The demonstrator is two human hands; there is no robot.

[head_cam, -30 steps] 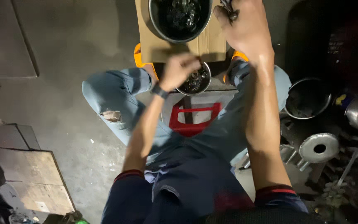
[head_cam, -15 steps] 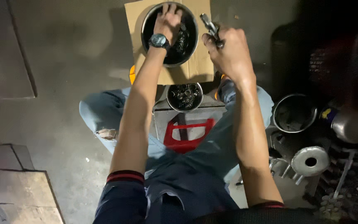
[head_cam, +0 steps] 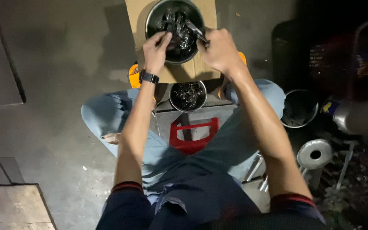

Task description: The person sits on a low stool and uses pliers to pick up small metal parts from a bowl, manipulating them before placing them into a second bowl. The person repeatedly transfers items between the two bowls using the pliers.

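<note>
Large metal bowl (head_cam: 152, 17) sits on a tan cardboard sheet (head_cam: 207, 12) at top centre, loaded with small dark metal parts (head_cam: 177, 36). Left hand (head_cam: 156, 47) is over the bowl's near-left rim, fingers curled and pinched down among the parts; can't tell what piece, if any, it has. Black wristwatch (head_cam: 149, 77) is on that wrist. Right hand (head_cam: 220, 49) is over the bowl's near-right rim, closed in a fist round a dark metal tool (head_cam: 196, 30), likely pliers, whose tip points into the bowl. The cardboard's edges stand a little clear of the bowl on both sides; an orange stool (head_cam: 133, 72) shows from under its near corners. Small metal bowl (head_cam: 188, 96) with more parts is just below the big bowl, between the knees, apart from both hands. Red plastic stool (head_cam: 192, 136) lies further below that. Left of the big bowl is bare concrete floor (head_cam: 64, 64), roomy; a flat board (head_cam: 9, 204) lies far down-left. Right of the bowl it's tight and dark: an empty steel pot (head_cam: 300, 108), a round metal disc with a centre hole (head_cam: 314, 154), and dim clutter beyond. No labels readable.
</note>
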